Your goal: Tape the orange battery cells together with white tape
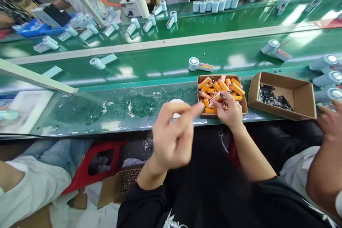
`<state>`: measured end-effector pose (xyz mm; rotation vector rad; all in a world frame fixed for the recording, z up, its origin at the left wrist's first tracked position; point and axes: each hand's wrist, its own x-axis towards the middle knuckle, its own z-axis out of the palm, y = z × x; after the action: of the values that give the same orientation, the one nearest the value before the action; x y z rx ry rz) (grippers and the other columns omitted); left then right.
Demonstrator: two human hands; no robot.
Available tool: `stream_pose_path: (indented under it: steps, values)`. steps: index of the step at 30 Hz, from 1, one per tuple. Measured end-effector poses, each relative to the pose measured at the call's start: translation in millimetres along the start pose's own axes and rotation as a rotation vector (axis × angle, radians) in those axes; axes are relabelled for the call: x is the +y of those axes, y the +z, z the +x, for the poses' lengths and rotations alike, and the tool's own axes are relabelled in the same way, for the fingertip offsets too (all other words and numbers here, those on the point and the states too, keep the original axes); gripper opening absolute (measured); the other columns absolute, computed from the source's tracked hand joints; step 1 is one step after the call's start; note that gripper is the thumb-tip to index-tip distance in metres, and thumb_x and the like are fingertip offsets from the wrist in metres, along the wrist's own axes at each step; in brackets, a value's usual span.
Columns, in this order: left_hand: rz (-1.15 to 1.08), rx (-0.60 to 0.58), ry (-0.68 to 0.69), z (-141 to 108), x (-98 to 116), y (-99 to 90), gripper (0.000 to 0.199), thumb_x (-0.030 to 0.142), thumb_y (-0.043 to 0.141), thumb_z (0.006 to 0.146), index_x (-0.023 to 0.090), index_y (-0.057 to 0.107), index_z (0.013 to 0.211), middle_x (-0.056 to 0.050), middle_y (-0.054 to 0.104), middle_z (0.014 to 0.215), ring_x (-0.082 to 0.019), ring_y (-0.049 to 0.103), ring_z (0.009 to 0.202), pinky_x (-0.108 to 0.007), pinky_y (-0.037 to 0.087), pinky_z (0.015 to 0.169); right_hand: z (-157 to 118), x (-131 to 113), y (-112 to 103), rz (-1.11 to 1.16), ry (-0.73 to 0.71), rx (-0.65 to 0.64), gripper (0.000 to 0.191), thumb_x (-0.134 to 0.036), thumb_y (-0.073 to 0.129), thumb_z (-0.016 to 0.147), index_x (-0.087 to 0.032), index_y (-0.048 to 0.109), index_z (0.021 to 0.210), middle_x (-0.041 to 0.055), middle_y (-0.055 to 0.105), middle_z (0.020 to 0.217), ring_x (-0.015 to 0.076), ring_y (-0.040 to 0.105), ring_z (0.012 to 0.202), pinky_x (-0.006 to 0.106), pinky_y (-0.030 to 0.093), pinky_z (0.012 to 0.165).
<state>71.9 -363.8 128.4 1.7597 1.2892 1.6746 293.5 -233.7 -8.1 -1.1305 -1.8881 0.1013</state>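
My right hand [230, 110] is closed in a pinch on an orange battery cell [216, 97], which has a pale strip at its near end. It is over a small cardboard box [244, 108] full of similar orange battery cells [223, 84] with thin wires. My left hand [173, 135] is raised in front of the bench edge, closer to the camera and slightly blurred. Its index finger points right toward the box while the other fingers are curled in; I see nothing held in it. Behind it, a white round object [176, 102] is partly hidden on the bench.
A second cardboard box [301, 103] holds small black circuit boards [269, 96]. Pale blue fan-like housings [193, 64] lie on the green conveyor [149, 66], more at the right edge. A neighbour's hand [331, 117] is at right; other people sit opposite. A red stool [93, 164] stands left below.
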Motion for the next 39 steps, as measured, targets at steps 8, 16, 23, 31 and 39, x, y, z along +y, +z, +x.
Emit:
stream_pose_path:
  steps: [8,16,23,31,39]
  values:
    - [-0.402,0.081,-0.222,0.8,-79.6,25.8,0.026,0.027,0.069,0.096,0.03,0.081,0.118,-0.006,0.062,0.096,-0.016,0.06,0.092,-0.029,0.052,0.078,0.2,-0.2,-1.7,-0.05,0.014,0.0,0.041,-0.041,0.066,0.098,-0.019,0.06,0.133,0.0104,0.081,0.11,0.0231,0.079,0.078,0.031,0.065,0.07]
    - [-0.379,0.027,-0.183,-1.6,-76.6,25.1,0.024,0.03,0.068,0.098,0.031,0.081,0.118,-0.006,0.063,0.097,-0.017,0.06,0.093,-0.03,0.05,0.08,2.7,-3.8,-3.5,-0.018,0.002,0.025,0.04,-0.039,0.068,0.098,-0.019,0.06,0.132,0.0077,0.081,0.102,0.0205,0.078,0.073,0.028,0.062,0.066]
    - [-0.419,0.049,-0.211,-3.0,-75.9,25.0,0.017,0.033,0.072,0.096,0.029,0.083,0.108,-0.006,0.062,0.094,-0.017,0.059,0.09,-0.03,0.048,0.077,1.2,-1.1,-3.3,0.182,0.124,-0.005,0.046,-0.04,0.07,0.097,-0.021,0.053,0.136,0.0116,0.08,0.112,0.0264,0.081,0.093,0.036,0.067,0.077]
    - [-0.413,0.012,-0.117,-1.5,-62.6,27.2,0.029,0.042,0.059,0.104,0.021,0.063,0.085,-0.004,0.06,0.083,-0.017,0.057,0.081,-0.035,0.048,0.077,8.5,6.0,-6.2,0.561,0.237,0.133,0.055,-0.043,0.072,0.097,-0.022,0.045,0.139,0.017,0.077,0.114,0.0335,0.077,0.111,0.049,0.068,0.087]
    - [-0.154,-0.251,0.326,12.5,15.8,-6.6,0.03,0.045,0.053,0.106,0.027,0.057,0.083,-0.001,0.075,0.082,-0.018,0.07,0.081,-0.036,0.062,0.071,8.7,21.2,-1.5,0.541,0.267,0.303,0.08,-0.054,0.1,0.057,-0.026,0.063,0.121,0.0198,0.077,0.097,0.0437,0.079,0.086,0.057,0.066,0.072]
